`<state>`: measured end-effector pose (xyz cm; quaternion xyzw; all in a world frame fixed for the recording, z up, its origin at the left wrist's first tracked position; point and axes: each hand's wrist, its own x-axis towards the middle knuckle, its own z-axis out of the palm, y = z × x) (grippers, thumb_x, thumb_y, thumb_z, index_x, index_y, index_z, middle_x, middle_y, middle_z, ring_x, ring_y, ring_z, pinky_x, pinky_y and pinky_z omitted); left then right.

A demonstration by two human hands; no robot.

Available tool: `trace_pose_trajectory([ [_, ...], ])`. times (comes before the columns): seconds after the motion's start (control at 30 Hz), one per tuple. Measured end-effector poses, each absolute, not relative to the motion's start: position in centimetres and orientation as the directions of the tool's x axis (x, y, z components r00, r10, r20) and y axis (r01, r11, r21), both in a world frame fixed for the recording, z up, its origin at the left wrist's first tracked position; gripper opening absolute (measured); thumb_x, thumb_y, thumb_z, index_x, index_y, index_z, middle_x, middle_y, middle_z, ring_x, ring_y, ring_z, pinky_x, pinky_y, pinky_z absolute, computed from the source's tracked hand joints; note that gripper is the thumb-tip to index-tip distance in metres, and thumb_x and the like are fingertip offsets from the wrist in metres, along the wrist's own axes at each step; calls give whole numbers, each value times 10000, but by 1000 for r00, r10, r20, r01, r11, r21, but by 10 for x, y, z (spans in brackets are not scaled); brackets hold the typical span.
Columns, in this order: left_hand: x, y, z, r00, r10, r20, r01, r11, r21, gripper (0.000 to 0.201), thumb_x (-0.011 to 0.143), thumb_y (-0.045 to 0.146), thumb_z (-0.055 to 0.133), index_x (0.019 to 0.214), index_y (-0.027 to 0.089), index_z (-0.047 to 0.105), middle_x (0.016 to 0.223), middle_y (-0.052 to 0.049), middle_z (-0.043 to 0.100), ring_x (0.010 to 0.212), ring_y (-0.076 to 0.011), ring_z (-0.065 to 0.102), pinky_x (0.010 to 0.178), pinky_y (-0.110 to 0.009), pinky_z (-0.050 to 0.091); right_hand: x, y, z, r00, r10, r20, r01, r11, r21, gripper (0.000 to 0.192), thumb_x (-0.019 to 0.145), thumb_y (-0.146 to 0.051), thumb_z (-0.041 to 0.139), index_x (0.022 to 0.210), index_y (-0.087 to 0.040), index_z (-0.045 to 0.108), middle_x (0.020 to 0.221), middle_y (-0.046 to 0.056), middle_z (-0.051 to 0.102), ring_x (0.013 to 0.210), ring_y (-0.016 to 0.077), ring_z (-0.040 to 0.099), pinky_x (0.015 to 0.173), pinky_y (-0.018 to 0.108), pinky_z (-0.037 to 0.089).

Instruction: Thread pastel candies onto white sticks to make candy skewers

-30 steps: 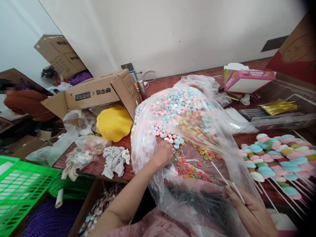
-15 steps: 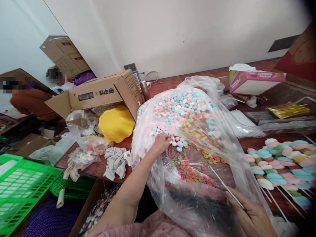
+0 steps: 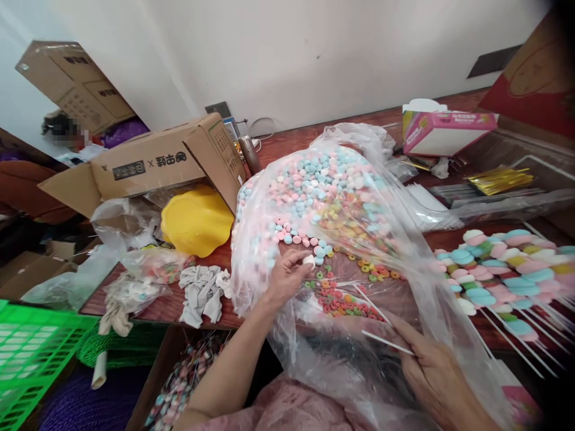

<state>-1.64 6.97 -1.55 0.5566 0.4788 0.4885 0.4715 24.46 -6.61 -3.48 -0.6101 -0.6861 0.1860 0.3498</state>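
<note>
Sticks [image 3: 389, 343] now splayed apart | thin, white | candy [image 3: 309, 261]: white, rounded

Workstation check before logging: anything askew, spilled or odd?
Mild clutter: the cardboard box lies on its side, flap open; a beige cloth hangs over the front edge of the table, near a crumpled grey cloth. Ring candies lie loose, perhaps deliberately. I see no clear damage.

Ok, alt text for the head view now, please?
A person's bare left hand pinches a small white sweet and the right hand holds two thin white sticks over clear plastic sheeting with round pastel sweets and colourful candy rings. Skewered pastel sweets lie at right.
</note>
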Motion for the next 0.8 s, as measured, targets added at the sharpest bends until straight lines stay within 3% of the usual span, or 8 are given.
trace_pose_trajectory([
  [0.1,-4,51,1,138,985,-106,-303,144,942,353,610,333,903,897,169,780,932,-44,723,781,-152,670,696,-310,619,224,-62,-17,-102,953,286,659,280,-698,441,951,-257,433,1301,-242,701,911,58,807,682,204,757,599,284,588],
  [0.2,4,38,14,148,965,-216,-478,261,839,385,485,282,969,787,162,762,823,-25,740,742,-138,683,683,-273,619,211,-60,-11,-151,935,320,650,338,-681,458,962,-205,432,1358,-255,658,1032,70,800,797,202,773,677,285,603],
  [0.47,18,28,7,52,976,-209,-571,201,796,392,471,288,976,787,164,782,721,-5,741,620,-102,659,551,-186,556,205,-66,-20,-187,929,318,702,353,-619,542,954,-104,377,1431,-249,589,1091,79,788,906,208,776,742,303,613],
  [0.8,21,19,2,-24,987,-160,-553,121,824,330,494,269,968,769,189,804,768,0,737,701,-93,639,640,-183,531,203,-68,-26,-177,937,303,707,335,-623,545,941,-105,376,1415,-244,606,1018,70,801,799,215,777,688,322,613],
])
